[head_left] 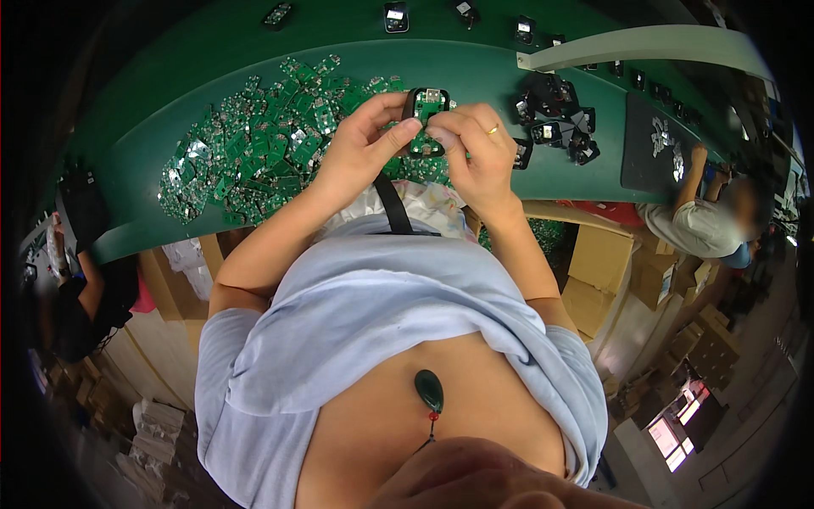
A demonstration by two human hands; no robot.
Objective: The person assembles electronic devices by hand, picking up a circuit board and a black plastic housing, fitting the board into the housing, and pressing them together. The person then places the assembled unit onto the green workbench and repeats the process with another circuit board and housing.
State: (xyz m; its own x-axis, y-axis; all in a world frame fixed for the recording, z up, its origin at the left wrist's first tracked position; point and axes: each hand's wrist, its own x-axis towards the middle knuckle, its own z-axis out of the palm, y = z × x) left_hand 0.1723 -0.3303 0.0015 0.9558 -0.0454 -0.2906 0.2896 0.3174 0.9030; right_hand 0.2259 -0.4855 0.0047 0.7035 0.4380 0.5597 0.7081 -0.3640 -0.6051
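A black plastic housing (410, 105) with a green circuit board (431, 103) lying in it is held up over the near side of the table. My left hand (366, 144) is closed round its left side, the thumb resting along the edge. At the right side, my right hand (480, 151) has its thumb and fingers pinched together against the middle of the board. Those fingertips cover part of the board, and whatever is between them is hidden. A wide heap of loose green circuit boards (280, 140) spreads to the left of and beneath my hands.
Several black housings (551, 110) are piled to the right on the green table (475, 68). More units (396, 17) stand along the far strip, beside a pale curved bar (653, 47). A co-worker (708, 216) sits at the right by a dark mat (649, 144). An open cardboard box (593, 259) stands below.
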